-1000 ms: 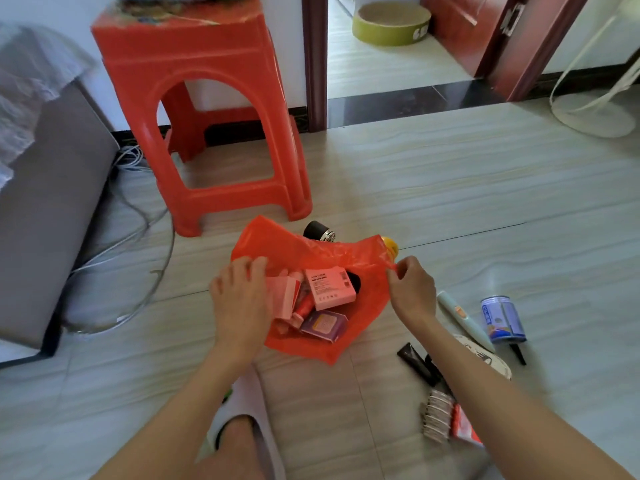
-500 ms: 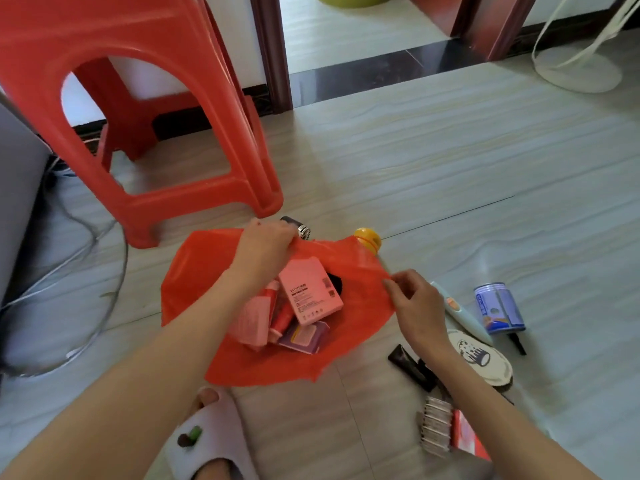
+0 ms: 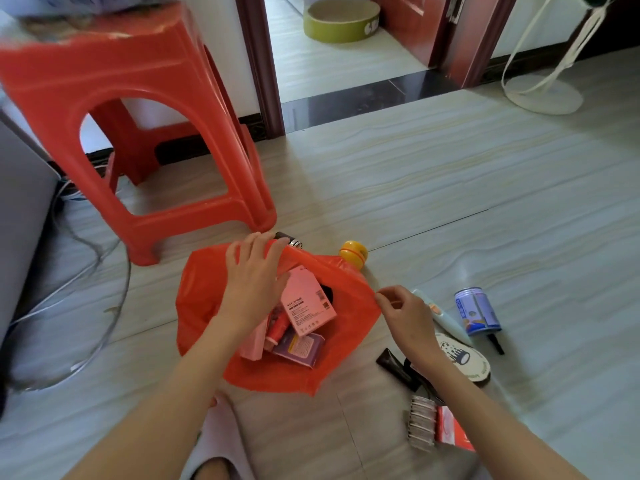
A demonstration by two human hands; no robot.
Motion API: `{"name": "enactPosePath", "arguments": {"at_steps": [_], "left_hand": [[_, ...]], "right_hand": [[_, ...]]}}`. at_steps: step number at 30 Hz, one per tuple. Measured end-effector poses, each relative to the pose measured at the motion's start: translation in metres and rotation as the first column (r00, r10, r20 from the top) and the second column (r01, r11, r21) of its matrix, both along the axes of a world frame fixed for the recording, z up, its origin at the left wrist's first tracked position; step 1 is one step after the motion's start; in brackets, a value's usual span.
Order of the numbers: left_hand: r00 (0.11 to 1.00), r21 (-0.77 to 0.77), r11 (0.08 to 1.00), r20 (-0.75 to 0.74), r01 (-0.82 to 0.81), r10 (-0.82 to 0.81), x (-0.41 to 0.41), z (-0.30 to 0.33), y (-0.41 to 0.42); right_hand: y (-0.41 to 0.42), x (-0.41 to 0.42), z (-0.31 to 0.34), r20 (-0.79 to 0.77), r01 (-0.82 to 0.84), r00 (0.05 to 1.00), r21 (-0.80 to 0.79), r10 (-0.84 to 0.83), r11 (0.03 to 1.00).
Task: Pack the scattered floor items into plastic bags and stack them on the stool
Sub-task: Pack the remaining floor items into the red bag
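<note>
A red plastic bag (image 3: 204, 292) lies open on the floor in front of me. Inside it are a pink box (image 3: 308, 303), a red tube (image 3: 278, 323), a purple box (image 3: 299, 348) and a pale pink box (image 3: 254, 344). My left hand (image 3: 252, 275) reaches over the bag and holds its far rim, fingers outside and thumb inside. My right hand (image 3: 405, 317) pinches the right rim, which is pulled taut between both hands. The red stool (image 3: 138, 116) stands behind the bag to the left, with something blurred on its seat.
Loose on the floor are a black cylinder (image 3: 291, 239), a yellow round thing (image 3: 353, 253), a blue can (image 3: 478, 311), a pale pen-like stick (image 3: 446, 320), an oval card (image 3: 464, 362), a black tube (image 3: 398, 368), silver clips (image 3: 420, 424) and a red packet (image 3: 450, 431). Cables (image 3: 86, 271) trail at the left.
My left hand went from the bag's near left side to its far rim and lifted it. The right hand keeps its pinch, and the bag's mouth is stretched wider. The view shifted.
</note>
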State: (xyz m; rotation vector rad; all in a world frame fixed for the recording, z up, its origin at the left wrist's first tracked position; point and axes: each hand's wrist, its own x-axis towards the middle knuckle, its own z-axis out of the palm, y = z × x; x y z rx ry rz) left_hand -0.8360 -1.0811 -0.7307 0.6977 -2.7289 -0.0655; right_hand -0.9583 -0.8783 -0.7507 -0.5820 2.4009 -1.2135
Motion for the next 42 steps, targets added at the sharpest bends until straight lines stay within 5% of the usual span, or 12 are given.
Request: {"name": "enactPosePath", "arguments": {"at_steps": [6, 12, 19, 23, 27, 31, 35, 42], "left_hand": [[0.991, 0.187, 0.979, -0.123, 0.077, -0.054, 0.021, -0.019, 0.107], [0.942, 0.371, 0.879, 0.033, 0.300, -0.335, 0.016, -0.066, 0.209], [0.819, 0.561, 0.819, 0.412, 0.117, -0.400, 0.000, -0.125, 0.246], [0.762, 0.538, 0.824, 0.456, 0.176, -0.460, -0.011, -0.154, 0.263], [0.730, 0.487, 0.825, 0.445, 0.289, -0.518, -0.030, -0.168, 0.269], [0.766, 0.529, 0.803, 0.385, 0.274, -0.515, -0.032, -0.167, 0.257], [0.785, 0.644, 0.745, 0.366, 0.174, -0.500, -0.013, -0.152, 0.245], [0.967, 0.775, 0.624, 0.224, -0.105, -0.117, 0.027, -0.090, 0.215]], "right_hand": [[0.069, -0.002, -0.020, -0.176, -0.097, 0.969, 0.372, 0.172, 0.923], [0.161, -0.006, -0.069, -0.167, -0.046, 0.963, 0.668, 0.211, 0.743], [0.177, -0.027, -0.110, -0.131, -0.099, 0.969, 0.576, 0.211, 0.811], [0.167, -0.037, -0.123, -0.077, -0.222, 0.939, 0.610, 0.336, 0.761], [0.170, -0.037, -0.133, -0.222, -0.156, 0.922, 0.539, 0.318, 0.828], [0.174, -0.044, -0.137, -0.253, -0.167, 0.911, 0.495, 0.326, 0.853], [0.159, -0.047, -0.122, -0.457, -0.028, 0.834, 0.522, 0.307, 0.853], [0.108, -0.009, -0.054, -0.574, 0.118, 0.806, 0.393, 0.143, 0.912]]}}
